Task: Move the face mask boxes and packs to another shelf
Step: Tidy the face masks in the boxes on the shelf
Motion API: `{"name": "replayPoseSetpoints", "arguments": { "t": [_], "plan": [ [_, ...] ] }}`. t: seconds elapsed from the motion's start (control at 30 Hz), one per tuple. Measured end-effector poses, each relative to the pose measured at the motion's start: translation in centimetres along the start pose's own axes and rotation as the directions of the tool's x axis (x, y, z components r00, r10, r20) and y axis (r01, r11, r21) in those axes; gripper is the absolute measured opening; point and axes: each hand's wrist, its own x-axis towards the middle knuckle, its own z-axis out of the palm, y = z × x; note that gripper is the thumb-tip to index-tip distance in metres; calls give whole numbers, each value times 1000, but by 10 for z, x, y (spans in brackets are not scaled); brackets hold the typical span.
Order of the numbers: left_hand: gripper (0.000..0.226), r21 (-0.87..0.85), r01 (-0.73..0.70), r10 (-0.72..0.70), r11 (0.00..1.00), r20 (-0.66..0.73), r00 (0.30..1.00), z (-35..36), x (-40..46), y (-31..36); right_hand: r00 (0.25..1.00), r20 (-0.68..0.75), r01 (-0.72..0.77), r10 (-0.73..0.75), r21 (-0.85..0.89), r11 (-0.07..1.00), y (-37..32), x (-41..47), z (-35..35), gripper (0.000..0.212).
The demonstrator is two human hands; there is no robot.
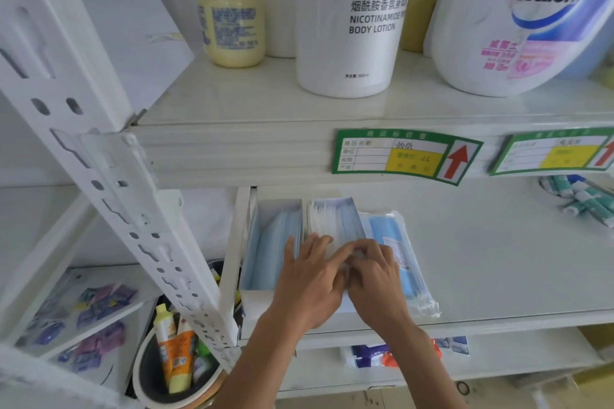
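On the middle shelf (498, 269), at its left end, lie an open white box of blue face masks (269, 242), a second open box of masks (335, 219) beside it, and a clear plastic pack of blue masks (398, 252) to the right. My left hand (312, 279) and my right hand (375, 276) both rest on the near end of the second box, fingers curled over the masks in it. The hands hide that box's front edge. Whether they grip the box or only touch it is unclear.
Above, the upper shelf (265, 103) carries a yellow bottle (232, 20), a white body lotion bottle (355, 20) and a Walch detergent jug (518, 16). Green price tags (402, 156) sit on its front lip. A white upright post (109, 176) stands left. Small tubes (584, 202) lie at the shelf's right.
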Motion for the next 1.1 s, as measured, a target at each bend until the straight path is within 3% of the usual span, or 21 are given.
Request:
{"name": "replayPoseSetpoints", "arguments": {
  "t": [0.17, 0.3, 0.4, 0.5, 0.57, 0.67, 0.77, 0.87, 0.97, 1.1],
  "plan": [
    [48, 18, 43, -42, 999, -36, 998, -2, 2, -3, 999, 35, 11, -8, -59, 998, 1, -2, -3, 31],
    [48, 59, 93, -89, 994, -62, 994, -1, 2, -8, 999, -24, -37, 38, 51, 998, 2, -1, -2, 42],
    [35, 60, 95, -90, 994, -85, 992, 1, 4, -6, 995, -32, -89, 93, 97, 991, 1, 4, -1, 50],
    [53, 68, 54, -52, 996, -35, 998, 4, 7, -3, 989, 44, -147, 143, 108, 983, 1, 14, -1, 54],
    [58, 102, 25, -27, 994, 23, 999, 3, 9, -4, 983, 107, -157, 150, 63, 986, 0, 23, -3, 53],
    [39, 129, 2, -7, 992, 38, 999, 4, 7, -9, 978, 144, -153, 150, 13, 988, -2, 31, -7, 54],
    [32, 115, 31, -31, 993, -4, 1000, 7, 3, -11, 983, 122, -138, 136, 6, 990, -5, 26, -11, 44],
    [40, 91, 58, -55, 994, -30, 998, 7, 4, -10, 994, 82, -71, 76, -64, 995, -10, 14, -13, 32],
    [53, 53, 116, -115, 992, -23, 993, 5, 7, -6, 993, 80, -72, 83, -131, 989, -14, 5, -14, 42],
    [37, 19, 130, -129, 991, -47, 991, 3, 10, -4, 990, 52, -120, 128, -126, 985, -16, 4, -14, 38]
  ]
}}
